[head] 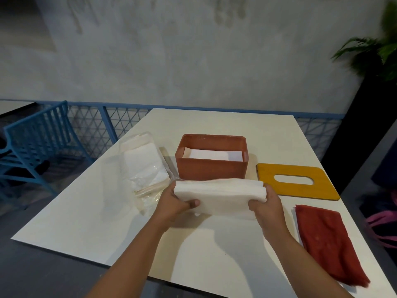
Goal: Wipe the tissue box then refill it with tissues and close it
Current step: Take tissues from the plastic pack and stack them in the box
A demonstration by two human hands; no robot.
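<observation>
The left hand (176,201) and right hand (266,205) are gripping the two ends of a tissue stack (219,196), holding it above the tabletop (86,222) just near of the open box (211,166). The box is already holding some tissues. The lid (300,181) is lying right of it, the cloth (328,241) nearer, the tissue pack (144,164) left.

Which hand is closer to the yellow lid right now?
The right hand. It grips the right end of the tissue stack, just beside the near left corner of the yellow lid. The left hand holds the stack's far end, farther away.
</observation>
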